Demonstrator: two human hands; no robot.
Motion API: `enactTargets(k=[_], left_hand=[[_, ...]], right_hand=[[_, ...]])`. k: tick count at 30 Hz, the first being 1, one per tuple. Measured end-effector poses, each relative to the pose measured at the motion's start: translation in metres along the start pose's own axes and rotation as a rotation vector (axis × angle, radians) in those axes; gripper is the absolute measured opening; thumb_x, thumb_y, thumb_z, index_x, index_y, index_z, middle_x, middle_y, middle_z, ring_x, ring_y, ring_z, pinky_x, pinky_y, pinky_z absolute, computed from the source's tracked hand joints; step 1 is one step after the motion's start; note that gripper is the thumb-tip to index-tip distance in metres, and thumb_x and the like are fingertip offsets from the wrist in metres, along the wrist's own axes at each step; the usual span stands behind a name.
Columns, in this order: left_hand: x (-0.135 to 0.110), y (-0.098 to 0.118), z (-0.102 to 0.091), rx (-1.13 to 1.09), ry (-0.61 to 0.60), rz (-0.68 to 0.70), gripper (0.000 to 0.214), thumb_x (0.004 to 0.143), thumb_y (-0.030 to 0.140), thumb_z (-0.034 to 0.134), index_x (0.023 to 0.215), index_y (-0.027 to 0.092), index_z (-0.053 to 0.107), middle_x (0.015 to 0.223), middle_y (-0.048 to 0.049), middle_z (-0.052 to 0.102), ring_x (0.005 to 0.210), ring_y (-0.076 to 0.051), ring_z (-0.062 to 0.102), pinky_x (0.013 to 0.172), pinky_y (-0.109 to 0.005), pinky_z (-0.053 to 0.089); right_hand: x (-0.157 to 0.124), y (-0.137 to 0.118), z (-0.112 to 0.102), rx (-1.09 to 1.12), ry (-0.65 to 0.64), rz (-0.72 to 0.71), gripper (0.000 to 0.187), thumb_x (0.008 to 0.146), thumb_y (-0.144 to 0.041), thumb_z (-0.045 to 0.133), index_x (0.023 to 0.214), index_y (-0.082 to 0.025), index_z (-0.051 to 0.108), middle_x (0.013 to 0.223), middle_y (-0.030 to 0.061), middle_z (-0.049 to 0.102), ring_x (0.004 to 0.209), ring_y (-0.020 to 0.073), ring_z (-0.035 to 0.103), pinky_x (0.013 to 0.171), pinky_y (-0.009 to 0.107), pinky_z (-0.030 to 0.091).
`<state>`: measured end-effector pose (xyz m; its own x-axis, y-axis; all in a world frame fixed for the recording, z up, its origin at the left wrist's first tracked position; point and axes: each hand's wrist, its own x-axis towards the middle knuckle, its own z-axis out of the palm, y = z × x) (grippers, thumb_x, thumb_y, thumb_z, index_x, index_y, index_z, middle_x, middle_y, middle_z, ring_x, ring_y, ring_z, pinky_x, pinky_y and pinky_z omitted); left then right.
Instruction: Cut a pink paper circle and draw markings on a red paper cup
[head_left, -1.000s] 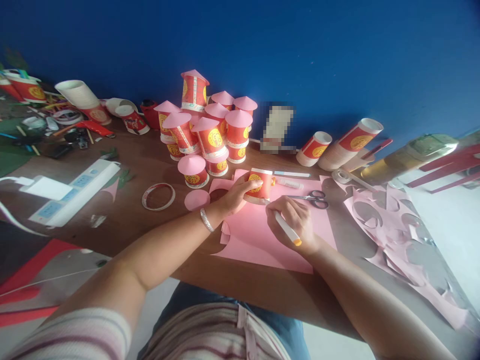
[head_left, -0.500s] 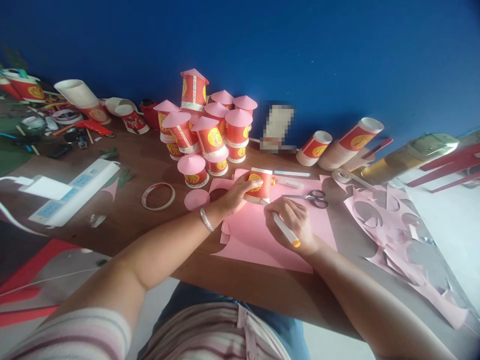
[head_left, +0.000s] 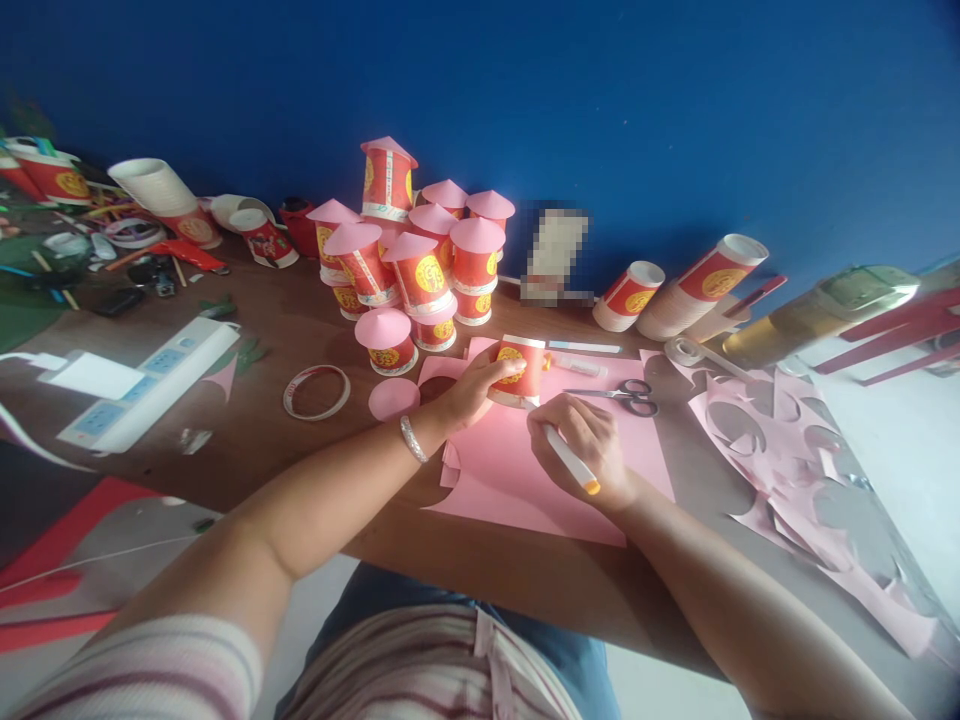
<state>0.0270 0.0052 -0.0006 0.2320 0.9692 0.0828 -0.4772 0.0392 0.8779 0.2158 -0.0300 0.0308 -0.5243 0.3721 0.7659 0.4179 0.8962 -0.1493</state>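
My left hand holds a red paper cup upside down on a pink paper sheet, fingers wrapped round its side. My right hand is closed round a white pen with an orange end, its tip down at the cup's rim on the sheet. A silver bracelet is on my left wrist.
Behind the sheet stands a stack of red cups with pink cone tops. Scissors lie right of the cup, pink offcuts further right. A tape ring, a pink disc and a white power strip lie left.
My right hand with the pen has crept slightly left along the cup's rim. My left hand and the cup have stayed put.
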Motion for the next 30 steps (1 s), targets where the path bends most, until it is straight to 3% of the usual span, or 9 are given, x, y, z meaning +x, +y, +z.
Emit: enactTargets(k=[14, 30], left_hand=[[0.0002, 0.002, 0.0014, -0.002, -0.012, -0.006, 0.026, 0.088, 0.043, 0.077, 0.094, 0.018, 0.072, 0.094, -0.0055, 0.077, 0.099, -0.025, 0.072, 0.097, -0.037, 0.054], [-0.0024, 0.0092, 0.0077, 0.031, 0.008, -0.007, 0.025, 0.086, 0.042, 0.077, 0.091, 0.019, 0.071, 0.091, -0.0042, 0.073, 0.094, -0.023, 0.067, 0.091, -0.035, 0.053]], right_hand=[[0.0003, 0.0005, 0.0003, -0.042, 0.024, -0.001, 0.022, 0.095, -0.002, 0.057, 0.092, -0.024, 0.054, 0.07, -0.0052, 0.059, 0.056, 0.0105, 0.051, 0.057, 0.026, 0.042], [0.0013, -0.0027, -0.0004, -0.011, -0.001, 0.006, 0.023, 0.095, -0.002, 0.057, 0.091, -0.024, 0.052, 0.07, -0.0052, 0.059, 0.056, 0.0115, 0.05, 0.057, 0.027, 0.041]])
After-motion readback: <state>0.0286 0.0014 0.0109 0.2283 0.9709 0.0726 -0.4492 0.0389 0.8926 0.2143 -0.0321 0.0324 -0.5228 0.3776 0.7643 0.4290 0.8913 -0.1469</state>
